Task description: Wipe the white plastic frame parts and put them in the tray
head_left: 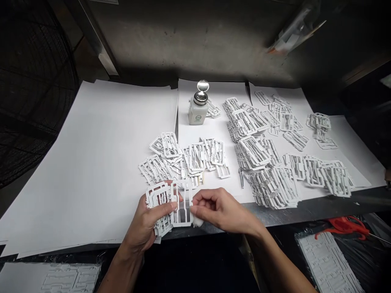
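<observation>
My left hand is closed around a fanned stack of thin white plastic frames, its thumb lying across the top. One frame sticks out to the right of that stack, showing its open slots and narrow bars. At this frame's right edge, my right hand is closed in a pinch. A soft white wad shows beneath its fingers, against the frame's edge. Just beyond my hands lies a loose pile of similar frames.
A white pump bottle with its metal lid raised stands behind the pile. Stacked frames and scattered ones cover the right side. White paper sheets line the metal bench. Red-handled scissors lie below, at right.
</observation>
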A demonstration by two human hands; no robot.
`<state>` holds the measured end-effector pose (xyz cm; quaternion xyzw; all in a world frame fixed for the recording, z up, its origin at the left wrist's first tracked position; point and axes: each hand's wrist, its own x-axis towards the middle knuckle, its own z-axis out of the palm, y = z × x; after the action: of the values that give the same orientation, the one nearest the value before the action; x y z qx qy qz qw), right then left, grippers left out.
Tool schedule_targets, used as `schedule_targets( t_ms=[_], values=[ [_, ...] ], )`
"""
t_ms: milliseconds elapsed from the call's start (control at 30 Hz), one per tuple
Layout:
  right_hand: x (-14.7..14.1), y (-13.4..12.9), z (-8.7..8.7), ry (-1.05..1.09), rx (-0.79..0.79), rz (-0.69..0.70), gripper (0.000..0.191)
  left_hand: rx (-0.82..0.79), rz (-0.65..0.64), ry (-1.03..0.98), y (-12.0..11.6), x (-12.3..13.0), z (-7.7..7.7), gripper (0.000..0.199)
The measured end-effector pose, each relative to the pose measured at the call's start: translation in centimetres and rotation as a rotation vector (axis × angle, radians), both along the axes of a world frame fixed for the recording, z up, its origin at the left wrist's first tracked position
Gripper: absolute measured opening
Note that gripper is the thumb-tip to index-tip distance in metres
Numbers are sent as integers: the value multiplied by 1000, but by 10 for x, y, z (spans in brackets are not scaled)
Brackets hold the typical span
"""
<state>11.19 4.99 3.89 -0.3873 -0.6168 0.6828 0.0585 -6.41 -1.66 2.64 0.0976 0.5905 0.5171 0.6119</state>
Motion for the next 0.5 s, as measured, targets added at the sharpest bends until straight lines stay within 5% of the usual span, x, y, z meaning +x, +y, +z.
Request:
schedule_targets(
  t_ms=[267,500],
  values=[
    [-18,-14,26,-176,570,36,17,115,-29,50,-1,5,-9,44],
    [-24,-15,30,-37,205,-1,19,49,-17,-321,-7,6,-14,33]
  ],
)
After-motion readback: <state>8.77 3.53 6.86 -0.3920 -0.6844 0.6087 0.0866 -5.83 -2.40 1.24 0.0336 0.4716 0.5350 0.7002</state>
